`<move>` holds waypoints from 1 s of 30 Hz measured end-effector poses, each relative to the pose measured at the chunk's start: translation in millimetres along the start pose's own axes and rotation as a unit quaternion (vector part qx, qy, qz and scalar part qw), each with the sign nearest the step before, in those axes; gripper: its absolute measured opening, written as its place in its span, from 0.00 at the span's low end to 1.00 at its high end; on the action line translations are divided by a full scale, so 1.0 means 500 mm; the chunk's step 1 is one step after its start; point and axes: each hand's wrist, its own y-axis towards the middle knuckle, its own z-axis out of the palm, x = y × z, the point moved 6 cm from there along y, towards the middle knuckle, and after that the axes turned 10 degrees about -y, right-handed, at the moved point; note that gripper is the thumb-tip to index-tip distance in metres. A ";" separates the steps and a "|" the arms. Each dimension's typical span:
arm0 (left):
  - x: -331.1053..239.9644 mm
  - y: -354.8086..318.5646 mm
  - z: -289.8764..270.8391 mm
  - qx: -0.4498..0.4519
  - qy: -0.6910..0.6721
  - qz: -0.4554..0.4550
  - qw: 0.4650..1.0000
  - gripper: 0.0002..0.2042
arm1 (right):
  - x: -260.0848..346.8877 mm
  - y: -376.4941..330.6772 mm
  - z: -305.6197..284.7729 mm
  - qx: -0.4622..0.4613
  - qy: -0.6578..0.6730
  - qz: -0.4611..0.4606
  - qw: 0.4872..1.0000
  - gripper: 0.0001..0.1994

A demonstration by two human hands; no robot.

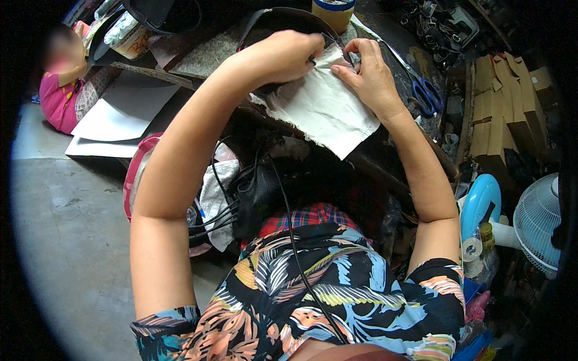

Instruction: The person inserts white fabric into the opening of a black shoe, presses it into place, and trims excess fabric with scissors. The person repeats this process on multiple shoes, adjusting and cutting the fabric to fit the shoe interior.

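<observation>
A piece of white cloth point(328, 108) with frayed edges hangs over the near edge of the workbench. My left hand point(295, 55) is closed at the cloth's upper left edge, its fingers bent onto the fabric. A small dark bit shows between those fingers, too small to name. At the upper right edge of the cloth, my right hand point(370, 78) pinches the fabric between thumb and fingers. A dark curved strip point(289, 13) arches up behind both hands; where it meets the cloth is hidden.
Blue-handled scissors point(427, 96) lie right of my right hand. A jar point(334, 13) stands behind the cloth. White sheets point(129, 108) lie at the left, near a seated person in pink point(59, 99). Flattened cardboard point(506, 102) and a fan point(539, 222) stand at the right.
</observation>
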 end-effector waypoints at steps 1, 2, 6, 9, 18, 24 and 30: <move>0.000 0.020 -0.006 -0.046 0.012 -0.001 0.999 0.18 | 0.002 -0.001 -0.003 -0.009 -0.008 -0.001 1.000 0.24; 0.001 0.037 -0.009 -0.092 0.023 -0.002 0.996 0.21 | 0.002 -0.002 -0.005 -0.011 -0.019 0.005 1.000 0.23; 0.019 0.060 0.008 -0.143 0.027 0.024 0.989 0.30 | 0.010 -0.010 -0.014 0.005 -0.065 0.002 0.998 0.18; 0.040 0.053 0.021 -0.133 -0.038 0.018 0.990 0.35 | 0.025 -0.017 -0.034 -0.036 -0.072 -0.019 0.997 0.15; 0.053 0.035 0.039 -0.121 -0.080 0.004 0.989 0.44 | 0.070 -0.028 -0.052 -0.131 -0.111 -0.201 0.964 0.08; 0.046 0.033 0.046 -0.085 -0.098 -0.018 0.991 0.43 | -0.011 0.013 -0.019 0.023 0.015 0.050 0.998 0.18; 0.044 0.049 0.053 -0.052 -0.075 -0.016 0.996 0.41 | -0.033 0.016 0.006 0.082 0.002 0.100 0.992 0.17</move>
